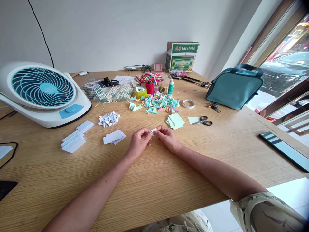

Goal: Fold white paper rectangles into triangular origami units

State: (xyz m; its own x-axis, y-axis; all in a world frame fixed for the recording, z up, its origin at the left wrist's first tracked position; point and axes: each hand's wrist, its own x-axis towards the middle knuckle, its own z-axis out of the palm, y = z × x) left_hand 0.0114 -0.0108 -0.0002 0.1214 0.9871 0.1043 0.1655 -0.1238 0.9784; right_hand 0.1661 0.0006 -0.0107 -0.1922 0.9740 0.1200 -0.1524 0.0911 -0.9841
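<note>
I find the white paper [154, 130] mostly covered by the left hand [139, 141] and right hand [169, 139]; its shape seems too small to make out. The view's left edge crops the fan [48, 88] and a dark object [6, 189], unidentifiable.

- Light-brown wooden table [145, 187] with visible grain, filling much of the view.
- Left: a white-and-blue fan [48, 88] and, nearer the middle, white paper slips [73, 141] in loose stacks.
- Middle: a small heap of folded white pieces [109, 119] — farther right, a bigger heap of folded coloured pieces [159, 103].
- Right: pale green sheets [175, 121], scissors [206, 122], keys [214, 106], teal bag [234, 88], phone [285, 151].
- Back: a green-and-white box [182, 62].
</note>
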